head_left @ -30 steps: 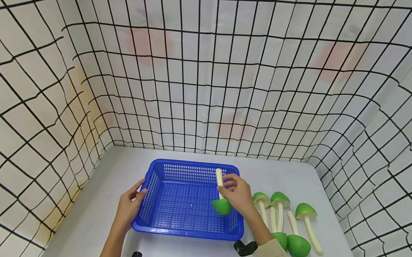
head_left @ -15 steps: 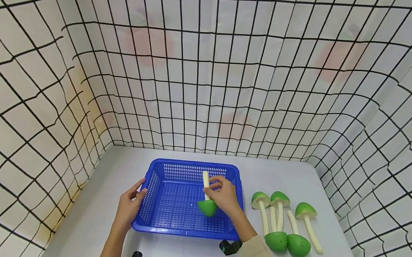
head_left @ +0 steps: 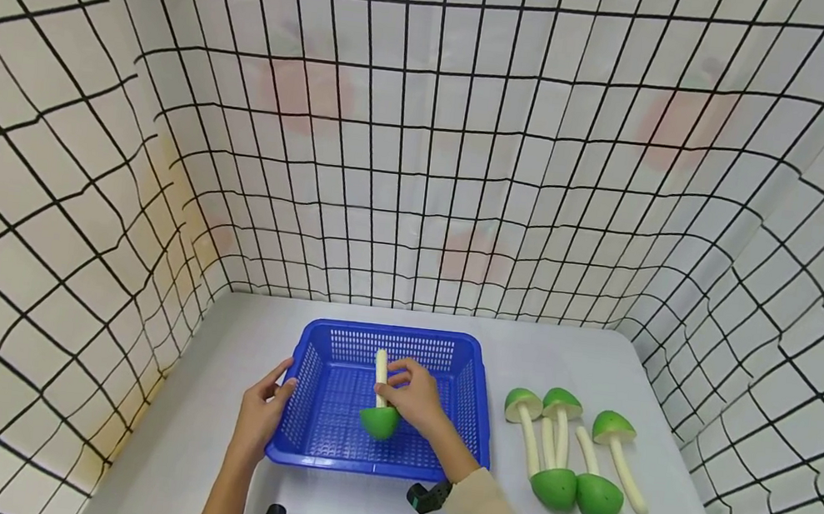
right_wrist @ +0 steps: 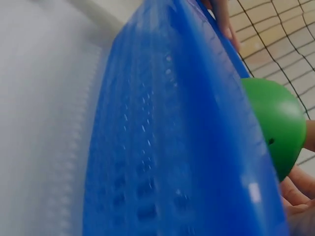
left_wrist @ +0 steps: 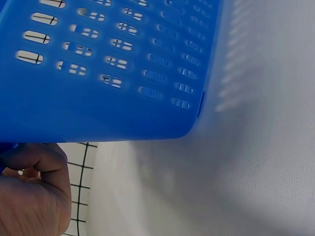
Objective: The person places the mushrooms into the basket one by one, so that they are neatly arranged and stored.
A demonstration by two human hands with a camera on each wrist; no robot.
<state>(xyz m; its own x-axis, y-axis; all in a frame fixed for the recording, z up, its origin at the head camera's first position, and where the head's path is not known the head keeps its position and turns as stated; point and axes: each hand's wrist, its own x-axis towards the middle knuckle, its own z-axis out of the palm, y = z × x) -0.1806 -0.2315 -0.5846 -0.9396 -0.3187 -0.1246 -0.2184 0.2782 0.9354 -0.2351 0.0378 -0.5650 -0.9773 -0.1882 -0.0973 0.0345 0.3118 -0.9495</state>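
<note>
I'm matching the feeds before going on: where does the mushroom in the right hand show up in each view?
Head: the mushroom is below the picture's centre, cap down, held by the right hand, seen against the blue basket.
Left wrist: not in it.
Right wrist: its green cap shows near the right edge, about mid-height, partly hidden behind the blue basket.
Shared landmark: the blue basket, visible in all three views.

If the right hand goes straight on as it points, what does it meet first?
Past the held mushroom, the right hand probably meets the basket's far wall, though depth is unclear.
</note>
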